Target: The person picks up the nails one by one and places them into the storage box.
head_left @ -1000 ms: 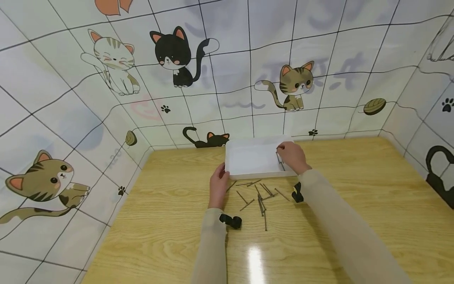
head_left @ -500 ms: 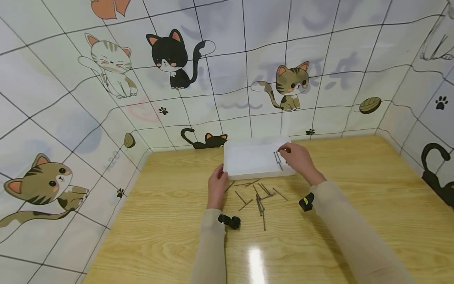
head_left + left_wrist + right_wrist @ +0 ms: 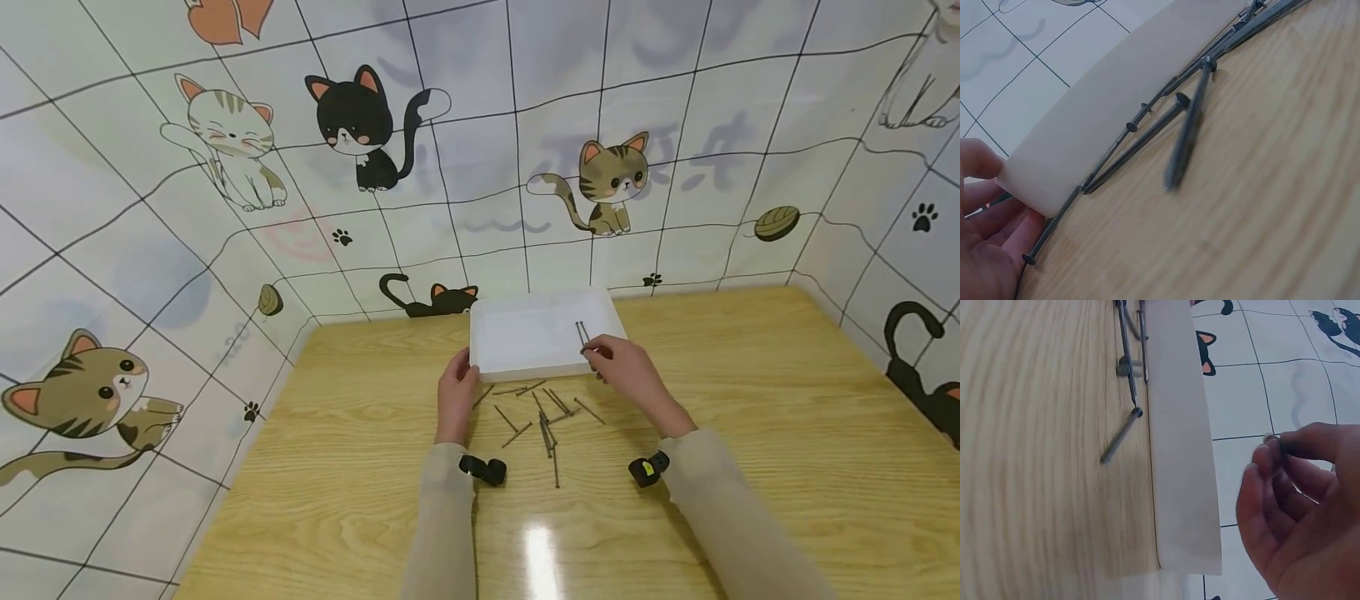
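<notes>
At its front left corner a shallow white tray [image 3: 525, 337] is gripped by my left hand [image 3: 456, 396]. The left wrist view shows those fingers [image 3: 1019, 240] curled against the tray's corner. Two nails [image 3: 581, 333] show inside the tray near its right side. My right hand [image 3: 626, 367] is over the tray's front right edge, its fingers loosely curled and thumb close to the index fingertip; no nail shows between them in the right wrist view. Several loose nails [image 3: 546, 425] lie scattered on the table in front of the tray.
The wooden table [image 3: 337, 500] has a glossy light reflection near its front. Behind it and on both sides stands a white wall covering [image 3: 487, 167] printed with cats and grid lines. Black camera straps sit on both wrists.
My right hand has left the nails inside the tray and moved toward me to its front right edge. The left hand stays at the tray's corner. The head view has shifted slightly.
</notes>
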A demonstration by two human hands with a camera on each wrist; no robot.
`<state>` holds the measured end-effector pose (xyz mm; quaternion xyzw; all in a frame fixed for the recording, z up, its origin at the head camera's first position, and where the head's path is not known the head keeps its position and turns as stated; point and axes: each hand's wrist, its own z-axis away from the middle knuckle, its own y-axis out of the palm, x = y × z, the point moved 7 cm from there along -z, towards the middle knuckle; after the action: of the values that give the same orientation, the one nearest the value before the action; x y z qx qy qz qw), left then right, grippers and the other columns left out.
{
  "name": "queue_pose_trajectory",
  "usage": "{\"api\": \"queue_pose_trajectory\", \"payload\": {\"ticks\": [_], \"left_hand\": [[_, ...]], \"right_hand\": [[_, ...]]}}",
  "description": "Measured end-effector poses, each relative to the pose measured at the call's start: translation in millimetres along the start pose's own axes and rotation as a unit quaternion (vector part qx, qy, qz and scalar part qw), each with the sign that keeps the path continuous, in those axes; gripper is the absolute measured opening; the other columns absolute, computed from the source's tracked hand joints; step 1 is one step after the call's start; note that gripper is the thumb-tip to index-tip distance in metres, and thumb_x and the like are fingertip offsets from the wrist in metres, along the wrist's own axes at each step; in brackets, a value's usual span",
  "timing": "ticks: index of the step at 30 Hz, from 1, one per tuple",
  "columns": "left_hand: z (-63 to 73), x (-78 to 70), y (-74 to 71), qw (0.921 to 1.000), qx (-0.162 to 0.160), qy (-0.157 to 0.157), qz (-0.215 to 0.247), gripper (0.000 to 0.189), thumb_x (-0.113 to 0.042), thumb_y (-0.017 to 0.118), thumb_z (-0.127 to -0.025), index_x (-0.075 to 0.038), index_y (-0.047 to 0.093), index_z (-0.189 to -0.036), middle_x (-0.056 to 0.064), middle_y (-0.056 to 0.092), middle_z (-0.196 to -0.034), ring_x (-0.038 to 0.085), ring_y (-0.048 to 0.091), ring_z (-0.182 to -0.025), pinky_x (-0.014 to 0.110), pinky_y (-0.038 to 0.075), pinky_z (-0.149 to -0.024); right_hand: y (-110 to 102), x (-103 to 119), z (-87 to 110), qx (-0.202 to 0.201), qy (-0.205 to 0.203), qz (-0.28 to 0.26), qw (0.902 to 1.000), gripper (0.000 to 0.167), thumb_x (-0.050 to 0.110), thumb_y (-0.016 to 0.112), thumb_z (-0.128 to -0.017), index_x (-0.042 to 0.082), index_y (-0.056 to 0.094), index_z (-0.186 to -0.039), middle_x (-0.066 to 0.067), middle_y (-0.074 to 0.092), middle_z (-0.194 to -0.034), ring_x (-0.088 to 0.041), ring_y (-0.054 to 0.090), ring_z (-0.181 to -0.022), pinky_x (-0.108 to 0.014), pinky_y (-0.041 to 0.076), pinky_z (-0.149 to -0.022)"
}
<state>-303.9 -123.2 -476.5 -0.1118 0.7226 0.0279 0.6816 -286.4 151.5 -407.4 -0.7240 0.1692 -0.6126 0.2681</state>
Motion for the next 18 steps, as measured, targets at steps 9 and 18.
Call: {"api": "queue_pose_trajectory", "payload": {"ticks": [9,18], "left_hand": [[1.5,1.9,4.5,0.9999,0.007,-0.007,-0.01,0.041,-0.02,0.05,-0.09,-0.015,0.047,-0.13,0.002,0.05,-0.126,0.016,0.046,-0.113,0.037,0.035,-0.095],[0.7,-1.9,-0.2,1.0,0.004,-0.001,-0.002,0.041,-0.019,0.05,-0.09,-0.014,0.047,-0.13,0.002,0.051,-0.125,0.014,0.047,-0.111,0.036,0.036,-0.094]], "right_hand": [[8.3,-1.3,15.2,-0.013,0.006,0.007,0.9999,0.027,0.028,0.049,-0.091,0.009,0.06,-0.106,-0.01,0.062,-0.093,-0.02,0.056,-0.08,-0.036,0.045,-0.063],[10.1,-1.9,15.3,-0.011,-0.001,0.017,0.9998,0.03,0.029,0.048,-0.092,0.008,0.06,-0.11,-0.008,0.061,-0.103,-0.025,0.055,-0.093,-0.042,0.045,-0.074]]}}
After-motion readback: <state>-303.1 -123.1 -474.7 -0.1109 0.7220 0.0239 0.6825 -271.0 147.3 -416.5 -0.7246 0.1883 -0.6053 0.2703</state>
